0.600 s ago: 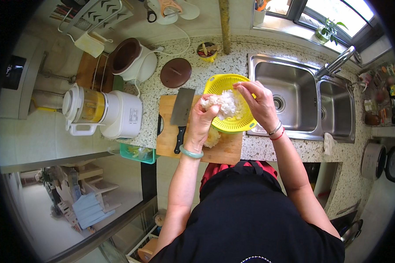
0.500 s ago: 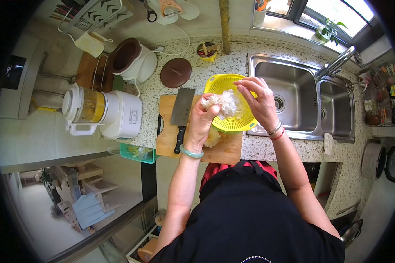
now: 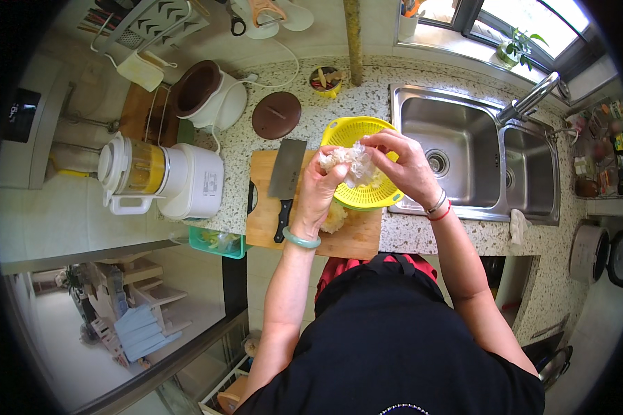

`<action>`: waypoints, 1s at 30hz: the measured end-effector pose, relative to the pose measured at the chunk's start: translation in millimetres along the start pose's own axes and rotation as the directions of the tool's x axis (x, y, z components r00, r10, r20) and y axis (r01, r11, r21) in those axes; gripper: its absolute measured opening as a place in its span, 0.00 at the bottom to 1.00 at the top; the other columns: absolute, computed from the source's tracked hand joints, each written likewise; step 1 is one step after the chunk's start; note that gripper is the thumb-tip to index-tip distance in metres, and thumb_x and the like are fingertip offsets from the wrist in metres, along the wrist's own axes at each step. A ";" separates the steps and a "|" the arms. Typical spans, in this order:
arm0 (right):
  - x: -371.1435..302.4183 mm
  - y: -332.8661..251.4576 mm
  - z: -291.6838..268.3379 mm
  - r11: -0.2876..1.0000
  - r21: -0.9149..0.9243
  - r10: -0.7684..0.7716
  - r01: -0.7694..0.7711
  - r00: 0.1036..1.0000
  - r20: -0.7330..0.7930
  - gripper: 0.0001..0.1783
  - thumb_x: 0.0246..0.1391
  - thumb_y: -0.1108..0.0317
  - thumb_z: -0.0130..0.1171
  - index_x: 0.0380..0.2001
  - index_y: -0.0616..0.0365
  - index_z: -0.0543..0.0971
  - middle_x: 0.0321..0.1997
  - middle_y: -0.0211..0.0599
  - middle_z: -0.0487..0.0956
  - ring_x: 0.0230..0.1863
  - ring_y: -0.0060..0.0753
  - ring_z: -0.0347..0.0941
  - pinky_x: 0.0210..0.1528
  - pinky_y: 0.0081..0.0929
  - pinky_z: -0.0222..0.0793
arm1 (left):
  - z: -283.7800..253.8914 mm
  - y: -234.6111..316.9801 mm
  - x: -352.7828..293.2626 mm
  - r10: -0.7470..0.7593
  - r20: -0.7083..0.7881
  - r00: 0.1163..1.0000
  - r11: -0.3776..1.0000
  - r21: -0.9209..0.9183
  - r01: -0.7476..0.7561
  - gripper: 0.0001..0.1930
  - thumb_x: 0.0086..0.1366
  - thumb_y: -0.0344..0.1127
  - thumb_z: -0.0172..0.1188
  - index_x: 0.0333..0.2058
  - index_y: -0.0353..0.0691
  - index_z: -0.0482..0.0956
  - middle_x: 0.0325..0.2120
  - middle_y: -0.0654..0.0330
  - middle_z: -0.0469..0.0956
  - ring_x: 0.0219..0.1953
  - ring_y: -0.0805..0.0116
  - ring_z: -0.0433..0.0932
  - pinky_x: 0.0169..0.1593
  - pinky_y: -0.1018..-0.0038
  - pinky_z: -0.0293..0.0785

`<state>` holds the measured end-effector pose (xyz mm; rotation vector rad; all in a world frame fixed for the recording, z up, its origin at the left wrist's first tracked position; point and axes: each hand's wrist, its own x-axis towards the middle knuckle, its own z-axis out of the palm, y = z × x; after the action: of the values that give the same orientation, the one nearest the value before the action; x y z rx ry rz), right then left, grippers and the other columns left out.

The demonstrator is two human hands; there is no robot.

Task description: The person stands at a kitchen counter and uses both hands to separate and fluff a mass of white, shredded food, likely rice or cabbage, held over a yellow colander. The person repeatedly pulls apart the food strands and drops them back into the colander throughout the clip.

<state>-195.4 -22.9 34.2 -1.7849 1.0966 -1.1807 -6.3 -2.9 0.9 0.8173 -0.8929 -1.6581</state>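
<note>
A ruffled white snow fungus [image 3: 353, 164] is held over a yellow colander [image 3: 358, 199]. My left hand [image 3: 318, 185], with a green bangle at its wrist, grips the fungus from the left, thumb on top. From the right, my right hand [image 3: 407, 166] pinches the frilly edge between thumb and fingers. The colander rests on the far right part of a wooden cutting board [image 3: 353, 243]. Beneath it, a pale yellowish ruffled piece [image 3: 335, 218] lies on the board, partly hidden by my left hand. A cleaver [image 3: 286, 173] with a black handle lies left of my left hand.
To the right is a double steel sink [image 3: 457, 138] with a faucet [image 3: 529, 100]. On the left stand a white blender [image 3: 142, 173] and a white pot [image 3: 221, 100], its brown lid [image 3: 277, 115] on the counter. A small yellow bowl [image 3: 327, 81] sits behind the colander.
My right hand has moved left and slightly down onto the snow fungus, its fingers now closed on the edge. My left hand keeps its grip in nearly the same place.
</note>
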 end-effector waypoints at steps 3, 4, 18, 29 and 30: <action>-2.0 -2.4 0.5 1.000 -0.030 0.009 -0.009 1.000 0.008 0.07 0.53 0.72 0.60 0.35 0.64 0.79 0.30 0.41 0.78 0.27 0.34 0.74 0.32 0.27 0.71 | 5.0 3.3 0.3 -0.011 0.004 1.000 1.000 -0.005 0.011 0.16 0.62 0.32 0.61 0.47 0.38 0.70 0.41 0.63 0.76 0.43 0.75 0.76 0.51 0.76 0.73; -1.8 -2.3 0.6 0.997 -0.073 -0.022 0.022 1.000 -0.008 0.07 0.52 0.73 0.60 0.34 0.64 0.79 0.30 0.41 0.77 0.27 0.35 0.75 0.32 0.27 0.71 | 6.4 4.7 0.1 -0.015 0.006 1.000 1.000 0.008 0.015 0.16 0.62 0.32 0.61 0.47 0.38 0.70 0.41 0.63 0.76 0.43 0.75 0.76 0.50 0.76 0.73; -4.6 5.5 10.5 0.994 -0.099 0.030 -0.048 0.983 -0.179 0.07 0.50 0.75 0.61 0.34 0.63 0.79 0.30 0.42 0.81 0.31 0.34 0.79 0.34 0.26 0.74 | 4.1 3.4 -2.1 -0.024 -0.017 1.000 1.000 -0.004 0.024 0.17 0.61 0.31 0.63 0.47 0.38 0.71 0.41 0.63 0.77 0.43 0.75 0.76 0.50 0.76 0.73; -1.7 -8.6 1.9 0.996 -0.089 0.021 -0.021 1.000 0.003 0.08 0.50 0.73 0.62 0.33 0.64 0.78 0.28 0.39 0.77 0.29 0.31 0.77 0.34 0.25 0.73 | 2.6 -0.2 -2.2 0.025 0.006 1.000 0.996 0.084 -0.026 0.16 0.61 0.34 0.65 0.45 0.38 0.73 0.39 0.65 0.78 0.40 0.79 0.76 0.48 0.79 0.73; -1.9 -7.4 2.4 0.996 -0.091 0.012 -0.012 1.000 -0.002 0.07 0.49 0.74 0.62 0.33 0.65 0.78 0.28 0.40 0.77 0.28 0.32 0.77 0.34 0.25 0.73 | 2.5 -0.3 -1.9 0.028 0.008 1.000 0.995 0.091 -0.029 0.16 0.60 0.33 0.65 0.45 0.38 0.73 0.39 0.65 0.78 0.40 0.79 0.76 0.48 0.79 0.73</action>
<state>-191.6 -18.1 39.4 -1.8434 1.1770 -1.1414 -8.1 -0.5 2.1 0.8575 -0.9868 -1.6059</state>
